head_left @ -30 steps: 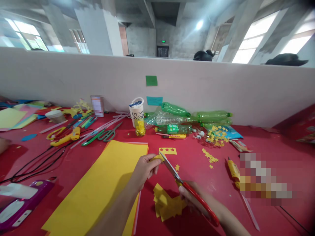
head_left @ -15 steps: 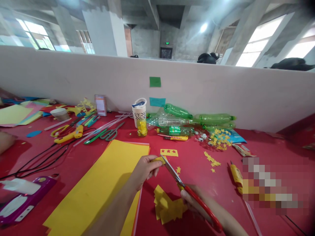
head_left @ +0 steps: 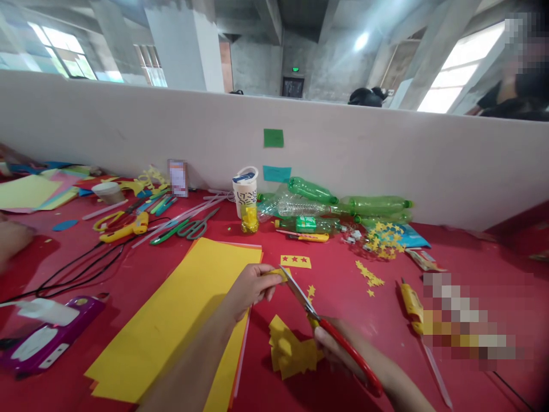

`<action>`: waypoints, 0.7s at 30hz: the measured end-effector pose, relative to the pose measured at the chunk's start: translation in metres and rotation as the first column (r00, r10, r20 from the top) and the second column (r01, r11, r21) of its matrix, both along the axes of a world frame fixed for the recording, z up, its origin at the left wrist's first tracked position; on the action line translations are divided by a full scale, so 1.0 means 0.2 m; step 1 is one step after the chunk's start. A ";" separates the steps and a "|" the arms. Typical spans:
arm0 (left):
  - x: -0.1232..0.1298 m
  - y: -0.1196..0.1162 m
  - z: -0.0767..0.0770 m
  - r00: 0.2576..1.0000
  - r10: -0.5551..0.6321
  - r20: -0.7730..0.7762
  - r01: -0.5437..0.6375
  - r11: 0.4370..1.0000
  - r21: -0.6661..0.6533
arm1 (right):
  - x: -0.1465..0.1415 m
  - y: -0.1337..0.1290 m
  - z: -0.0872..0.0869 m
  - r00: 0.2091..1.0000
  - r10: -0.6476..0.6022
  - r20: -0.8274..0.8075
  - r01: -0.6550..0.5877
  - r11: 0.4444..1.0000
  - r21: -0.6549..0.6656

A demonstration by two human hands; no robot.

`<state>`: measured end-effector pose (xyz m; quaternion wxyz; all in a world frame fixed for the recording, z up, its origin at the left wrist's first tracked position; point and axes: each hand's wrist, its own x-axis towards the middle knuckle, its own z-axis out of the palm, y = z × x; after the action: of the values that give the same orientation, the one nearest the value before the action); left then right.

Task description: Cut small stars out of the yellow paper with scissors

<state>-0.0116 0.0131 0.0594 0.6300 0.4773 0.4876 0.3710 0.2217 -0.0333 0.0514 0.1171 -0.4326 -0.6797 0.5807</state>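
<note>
My left hand (head_left: 254,286) pinches a small piece of yellow paper (head_left: 281,274) above the table. My right hand (head_left: 338,343) grips red-handled scissors (head_left: 349,352), their blades reaching up to that paper. Whether the blades touch the paper is hard to tell. Beyond them lies a yellow strip with star-shaped holes (head_left: 295,261). Small yellow stars (head_left: 311,292) rest beside the blades. Yellow paper scraps (head_left: 291,352) are heaped below my hands. A stack of yellow sheets (head_left: 171,326) lies under my left forearm.
Green plastic bottles (head_left: 315,190) and a white cup (head_left: 245,194) line the partition. To the right are more yellow stars (head_left: 369,274) and a yellow glue gun (head_left: 412,309). A purple power strip (head_left: 55,337) and cables sit left. Another person's hand (head_left: 15,240) shows at the left edge.
The whole view has shifted slightly. My hands, the scissors and the yellow piece keep nearly the same arrangement. Another person has come into view at the upper right beyond the partition.
</note>
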 end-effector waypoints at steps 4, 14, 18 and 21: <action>0.00 0.00 0.00 1.000 0.009 -0.009 -0.009 1.000 0.000 | 0.00 0.00 0.01 1.000 -0.004 0.020 0.003 0.999 0.043; 0.00 0.00 -0.01 1.000 -0.003 -0.012 0.003 1.000 0.008 | -0.02 0.00 0.02 0.996 -0.053 -0.067 0.044 0.992 -0.122; 0.00 0.01 -0.01 1.000 -0.013 -0.007 0.013 1.000 0.004 | -0.03 0.00 0.02 0.996 -0.064 -0.063 0.053 0.986 -0.156; -0.01 0.01 0.00 1.000 -0.012 -0.001 0.012 1.000 0.001 | -0.03 -0.01 0.02 0.996 -0.054 -0.074 0.043 0.988 -0.147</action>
<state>-0.0129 0.0145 0.0586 0.6317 0.4805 0.4850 0.3672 0.2163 -0.0344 0.0559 0.1255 -0.4335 -0.6198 0.6420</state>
